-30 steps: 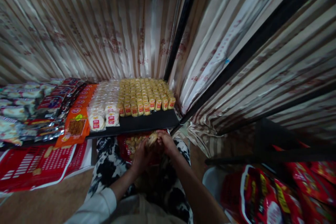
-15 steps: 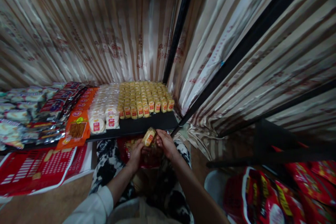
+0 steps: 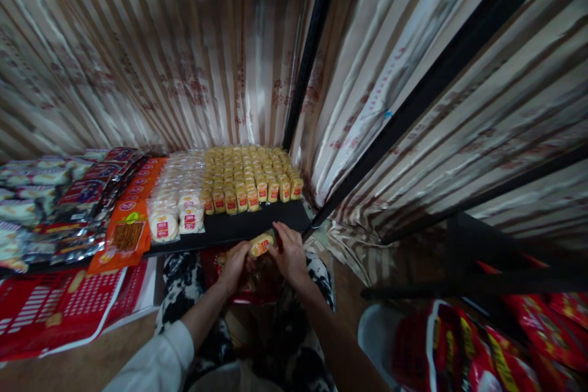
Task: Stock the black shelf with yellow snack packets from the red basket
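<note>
Holding one yellow packet (image 3: 261,246) just before the shelf (image 3: 239,225)'s front edge, in left hand (image 3: 236,264)'s closed grip, with right hand (image 3: 289,253) half open against it, with packet rows (image 3: 255,174) already standing toward the back right corner and seemingly more left in the red container (image 3: 255,301).

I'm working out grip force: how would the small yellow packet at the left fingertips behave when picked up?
The yellow packet is probably light, being small beside the left hand that pinches it. It may be slippery, since its clear film looks shiny. It seems fairly firm, given its rounded block shape.
</note>
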Tool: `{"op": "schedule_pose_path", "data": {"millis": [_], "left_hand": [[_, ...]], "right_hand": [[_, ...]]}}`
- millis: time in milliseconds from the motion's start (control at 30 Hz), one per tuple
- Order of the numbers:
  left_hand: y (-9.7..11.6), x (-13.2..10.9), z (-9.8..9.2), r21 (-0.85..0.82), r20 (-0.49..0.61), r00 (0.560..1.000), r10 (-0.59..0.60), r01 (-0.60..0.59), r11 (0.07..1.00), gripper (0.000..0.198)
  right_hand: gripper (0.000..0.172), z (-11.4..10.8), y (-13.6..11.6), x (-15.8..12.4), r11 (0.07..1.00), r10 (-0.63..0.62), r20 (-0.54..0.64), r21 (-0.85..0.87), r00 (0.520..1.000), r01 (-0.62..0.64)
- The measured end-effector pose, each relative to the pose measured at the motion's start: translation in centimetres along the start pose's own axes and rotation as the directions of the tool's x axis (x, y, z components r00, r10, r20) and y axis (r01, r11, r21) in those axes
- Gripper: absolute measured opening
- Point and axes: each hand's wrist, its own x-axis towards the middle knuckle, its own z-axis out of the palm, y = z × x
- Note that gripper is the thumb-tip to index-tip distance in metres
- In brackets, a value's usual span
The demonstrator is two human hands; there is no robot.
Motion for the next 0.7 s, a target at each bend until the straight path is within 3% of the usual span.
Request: {"op": "schedule_pose_path", "data": {"millis": [100, 267, 333, 400, 467, 600, 700], "left_hand": [[1.3, 1.2, -0.6, 0.236, 0.096, 0.993, 0.071, -0.092, 0.967, 0.029], [4.6, 2.9, -0.8, 0.491, 0.195, 0.970, 0.147, -0.227, 0.841, 0.030], [5.7, 3.4, -0.4, 0.522, 0.214, 0.965, 0.152, -0.245, 0.817, 0.035], [6.4, 3.9, 0.2, 0.463, 0.201, 0.964, 0.173, -0.249, 0.850, 0.037], [6.4, 4.4, 0.9, 0.381, 0.121, 0.956, 0.266, -0.293, 0.877, 0.037], [5.1, 5.1, 2.3, 0.378, -0.049, 0.858, 0.512, -0.458, 0.804, 0.038], [4.0, 5.3, 2.9, 0.460, 0.022, 0.810, 0.587, -0.529, 0.713, 0.031]], "right_hand": [[0.047, -1.1, -0.5, 0.3, 0.960, -0.227, 0.120, -0.137, 0.966, 0.243], [0.047, -1.0, -0.2, 1.1, 0.959, -0.261, 0.208, -0.056, 0.943, 0.278], [0.039, -0.5, 0.4, 1.7, 0.977, -0.212, 0.179, 0.003, 0.961, 0.215], [0.032, 0.2, 1.1, 2.6, 0.993, -0.106, 0.124, 0.068, 0.987, 0.098], [0.030, 1.0, 1.8, 3.7, 0.987, 0.033, 0.051, 0.157, 0.998, -0.041], [0.035, 3.0, 2.9, 6.2, 0.929, 0.213, -0.099, 0.329, 0.972, -0.170], [0.038, 4.1, 3.2, 7.7, 0.916, 0.244, -0.155, 0.360, 0.957, -0.176]]}}
